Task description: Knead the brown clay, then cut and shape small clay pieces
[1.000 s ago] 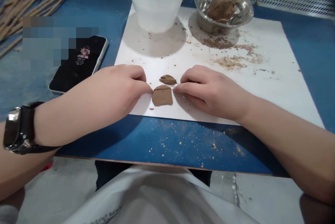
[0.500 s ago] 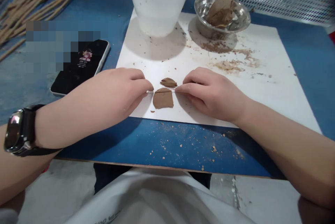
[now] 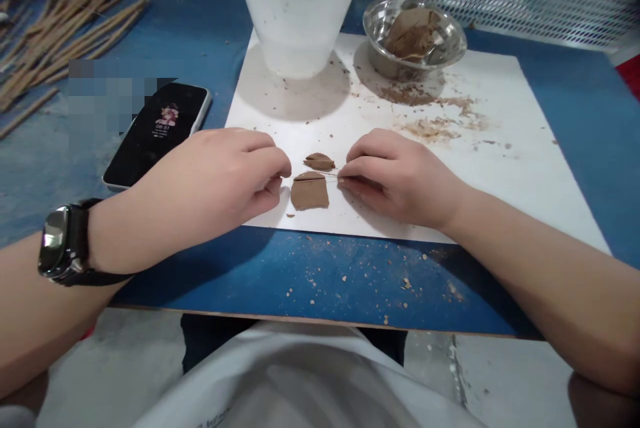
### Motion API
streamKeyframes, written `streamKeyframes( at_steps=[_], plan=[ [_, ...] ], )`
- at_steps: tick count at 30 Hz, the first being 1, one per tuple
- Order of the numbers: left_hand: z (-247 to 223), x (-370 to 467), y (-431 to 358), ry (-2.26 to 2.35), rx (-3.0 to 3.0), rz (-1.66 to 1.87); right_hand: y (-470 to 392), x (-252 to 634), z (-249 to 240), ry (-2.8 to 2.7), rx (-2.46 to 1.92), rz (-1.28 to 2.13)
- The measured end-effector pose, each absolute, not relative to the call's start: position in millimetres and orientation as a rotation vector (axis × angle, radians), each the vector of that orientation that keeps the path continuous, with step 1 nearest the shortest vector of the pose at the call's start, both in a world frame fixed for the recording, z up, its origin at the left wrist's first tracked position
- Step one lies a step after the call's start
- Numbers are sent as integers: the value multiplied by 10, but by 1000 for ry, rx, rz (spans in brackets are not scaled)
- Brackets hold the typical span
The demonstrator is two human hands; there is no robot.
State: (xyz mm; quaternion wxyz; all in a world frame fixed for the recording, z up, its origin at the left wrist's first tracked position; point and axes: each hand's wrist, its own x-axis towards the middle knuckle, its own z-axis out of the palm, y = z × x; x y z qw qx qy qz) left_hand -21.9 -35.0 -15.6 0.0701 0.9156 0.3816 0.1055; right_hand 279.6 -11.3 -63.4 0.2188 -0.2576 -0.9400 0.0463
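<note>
A small flat slab of brown clay (image 3: 310, 196) lies on the white board between my hands, with a dark cut line across its upper part. Just beyond it is a smaller cut-off clay piece (image 3: 319, 161), apart from the slab. My left hand (image 3: 235, 171) is pinched at the left of the slab. My right hand (image 3: 395, 178) pinches at its right, with a fine thread (image 3: 332, 175) running from the fingertips toward the clay. Whether this is string or wire I cannot tell. The thread's left end is hard to see at my left fingertips.
On the white board (image 3: 510, 195) stand a white plastic bucket (image 3: 300, 21) and a metal bowl (image 3: 380, 61) holding a clay lump (image 3: 413, 31). A phone (image 3: 155, 135) lies left, below several thin brown sticks (image 3: 75, 21). Crumbs dot the blue table (image 3: 325, 275) near its front edge.
My fingertips have drawn slightly apart from the slab on both sides, and the thread shows less clearly on the left. The clay pieces lie as before; the view has shifted a little.
</note>
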Motion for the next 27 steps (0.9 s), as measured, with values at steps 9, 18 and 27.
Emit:
streamKeyframes(
  at_steps=[9, 18, 27],
  plan=[
    [-112, -205, -291, 1356, 2745, 273, -95, 2888, -684, -2442, -885, 91],
    [-351, -169, -20, 1423, 2458, 320, 90, 3252, -813, -2050, -1080, -64],
    [-351, -186, 73, 1356, 2378, 360, -59, 3088, -665, -2118, -1397, 178]
  ],
)
